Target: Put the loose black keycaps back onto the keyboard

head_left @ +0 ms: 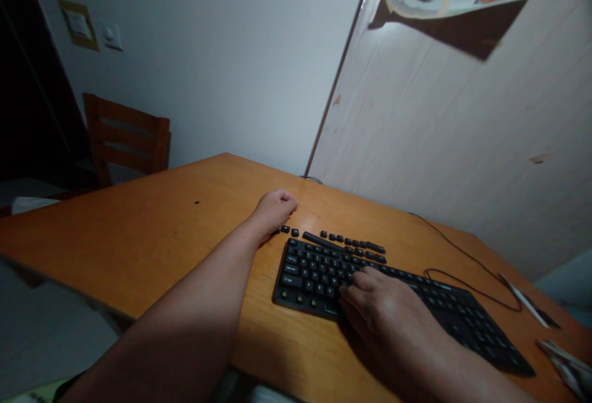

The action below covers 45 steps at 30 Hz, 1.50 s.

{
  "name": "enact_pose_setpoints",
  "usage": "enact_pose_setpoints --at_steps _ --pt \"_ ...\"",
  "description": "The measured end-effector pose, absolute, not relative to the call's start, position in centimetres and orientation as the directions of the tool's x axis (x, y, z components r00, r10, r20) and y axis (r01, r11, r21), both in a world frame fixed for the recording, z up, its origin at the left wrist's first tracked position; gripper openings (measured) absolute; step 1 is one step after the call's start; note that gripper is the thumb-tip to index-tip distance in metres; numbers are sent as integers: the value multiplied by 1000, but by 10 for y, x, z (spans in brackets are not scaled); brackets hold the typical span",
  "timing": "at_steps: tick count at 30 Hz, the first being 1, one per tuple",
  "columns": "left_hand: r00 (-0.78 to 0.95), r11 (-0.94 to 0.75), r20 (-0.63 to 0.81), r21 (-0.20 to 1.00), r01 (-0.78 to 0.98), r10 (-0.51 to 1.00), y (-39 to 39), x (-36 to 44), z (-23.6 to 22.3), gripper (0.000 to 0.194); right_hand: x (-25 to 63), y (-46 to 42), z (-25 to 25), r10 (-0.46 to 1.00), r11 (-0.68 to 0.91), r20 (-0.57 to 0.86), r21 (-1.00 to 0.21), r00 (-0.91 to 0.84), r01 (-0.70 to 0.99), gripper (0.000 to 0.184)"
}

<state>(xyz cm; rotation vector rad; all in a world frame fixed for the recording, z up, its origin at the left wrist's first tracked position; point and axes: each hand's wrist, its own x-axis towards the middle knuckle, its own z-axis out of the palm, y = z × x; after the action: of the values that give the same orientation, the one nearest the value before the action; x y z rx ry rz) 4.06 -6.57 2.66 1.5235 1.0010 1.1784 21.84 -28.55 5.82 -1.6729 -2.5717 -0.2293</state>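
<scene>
A black keyboard lies on the wooden table, its lower left corner showing several bare key sockets. My right hand is over the keyboard's bottom row, fingers bent and pressed together; its fingertips are hidden from me. Behind the keyboard are loose black keycaps in rough rows, with a long spacebar among them. My left hand is closed at the left end of these rows, resting close to the table. Whatever its curled fingers may hold is out of sight.
A small black piece sits on the table to the left. The cable loops behind the keyboard, near a white, thin object at right. A wooden chair stands at the far left, and a wall rises behind.
</scene>
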Motion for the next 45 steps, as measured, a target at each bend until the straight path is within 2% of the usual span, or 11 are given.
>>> enact_pose_setpoints --at_steps 4,15,31,38,41,45 --pt "211 -245 227 967 64 951 -66 42 25 9 221 -286 57 907 394 125 89 -403 915 22" --pt "210 -244 221 965 90 952 -67 41 26 10 228 -283 61 939 334 107 -63 -327 940 27" --pt "230 -247 220 965 93 948 -65 42 22 12 219 -286 56 918 379 89 91 -387 921 15" --pt "244 -279 247 954 107 938 -62 43 18 13 217 -285 51 878 437 137 161 -459 885 11" --pt "247 -293 261 951 103 933 -64 43 19 13 219 -287 49 888 420 144 138 -437 897 13" --pt "235 -308 272 943 131 933 -67 41 23 12 224 -289 46 915 361 176 39 -362 932 18"
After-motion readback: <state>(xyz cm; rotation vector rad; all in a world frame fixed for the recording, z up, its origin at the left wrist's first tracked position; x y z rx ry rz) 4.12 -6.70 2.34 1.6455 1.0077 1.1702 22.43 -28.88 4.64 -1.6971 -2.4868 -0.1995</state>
